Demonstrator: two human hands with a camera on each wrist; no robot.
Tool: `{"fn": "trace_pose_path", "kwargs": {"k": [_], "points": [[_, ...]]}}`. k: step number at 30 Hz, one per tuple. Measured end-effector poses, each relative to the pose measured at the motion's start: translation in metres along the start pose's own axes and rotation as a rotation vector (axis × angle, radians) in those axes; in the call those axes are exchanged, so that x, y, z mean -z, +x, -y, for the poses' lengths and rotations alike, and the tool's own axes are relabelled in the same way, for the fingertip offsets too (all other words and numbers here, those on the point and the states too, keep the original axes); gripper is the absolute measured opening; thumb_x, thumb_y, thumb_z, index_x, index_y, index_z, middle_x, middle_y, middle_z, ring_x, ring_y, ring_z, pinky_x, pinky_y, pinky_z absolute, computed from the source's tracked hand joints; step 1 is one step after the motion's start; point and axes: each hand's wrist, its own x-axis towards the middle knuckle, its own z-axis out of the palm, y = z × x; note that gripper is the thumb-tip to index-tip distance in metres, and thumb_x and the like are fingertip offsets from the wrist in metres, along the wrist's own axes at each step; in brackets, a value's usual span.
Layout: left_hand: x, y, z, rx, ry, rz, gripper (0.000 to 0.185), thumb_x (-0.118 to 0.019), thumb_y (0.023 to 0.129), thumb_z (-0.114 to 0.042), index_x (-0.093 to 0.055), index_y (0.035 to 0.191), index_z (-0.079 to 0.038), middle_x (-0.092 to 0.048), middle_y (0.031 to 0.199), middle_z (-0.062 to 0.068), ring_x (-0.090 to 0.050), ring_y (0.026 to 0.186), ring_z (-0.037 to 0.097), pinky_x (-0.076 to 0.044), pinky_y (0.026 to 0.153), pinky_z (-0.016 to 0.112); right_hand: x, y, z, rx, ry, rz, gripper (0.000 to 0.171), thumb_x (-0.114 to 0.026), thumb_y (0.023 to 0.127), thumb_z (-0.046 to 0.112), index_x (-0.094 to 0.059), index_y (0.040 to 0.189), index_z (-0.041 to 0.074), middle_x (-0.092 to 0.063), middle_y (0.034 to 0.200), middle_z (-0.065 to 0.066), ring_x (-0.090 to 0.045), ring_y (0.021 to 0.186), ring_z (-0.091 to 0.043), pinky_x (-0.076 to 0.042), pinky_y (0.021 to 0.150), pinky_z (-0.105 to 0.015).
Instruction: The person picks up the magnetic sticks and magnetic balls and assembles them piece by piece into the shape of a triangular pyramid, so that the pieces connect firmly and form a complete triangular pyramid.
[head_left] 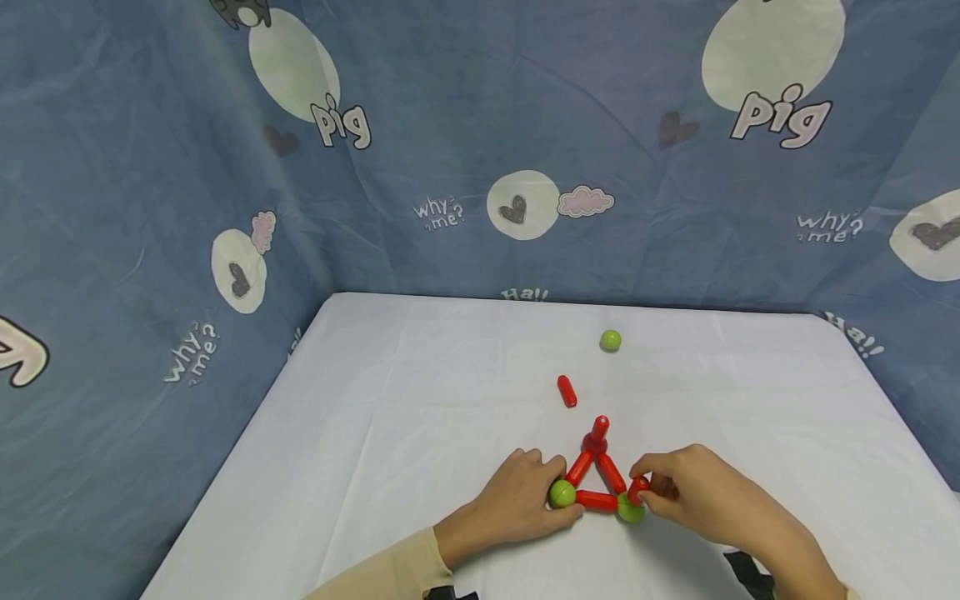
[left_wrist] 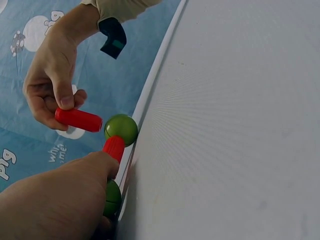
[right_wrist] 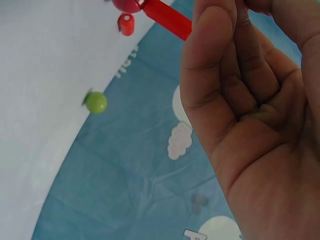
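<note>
A red rod point(left_wrist: 78, 119) is pinched by the right hand point(head_left: 693, 492) right against a green ball point(head_left: 630, 509), while the other green ball point(head_left: 562, 493) gets gripped by the left hand point(head_left: 517, 500).

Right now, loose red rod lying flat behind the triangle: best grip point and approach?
Pinch the loose red rod across its middle, from above. It lies flat on the table, long axis running roughly away from the person, both long sides open; the green ball sits well clear of it.
</note>
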Motion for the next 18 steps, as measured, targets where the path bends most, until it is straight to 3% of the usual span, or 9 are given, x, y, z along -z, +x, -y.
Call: {"fn": "trace_pose_path", "kwargs": {"k": [18], "points": [[0.0000,0.0006,0.0006,0.008,-0.021,0.012,0.036,-0.067,0.090,-0.059,-0.055,0.087,-0.025,-0.044,0.065,-0.015,-0.038,0.062,0.002,-0.027,0.060,0.017,-0.0038,0.0014,-0.0023,0.027,-0.012,-0.022,0.014,-0.078,0.088,0.015,-0.075,0.101,0.017,-0.064,0.071,0.020,-0.051,0.062,0.007,-0.048,0.054,-0.018]]}}
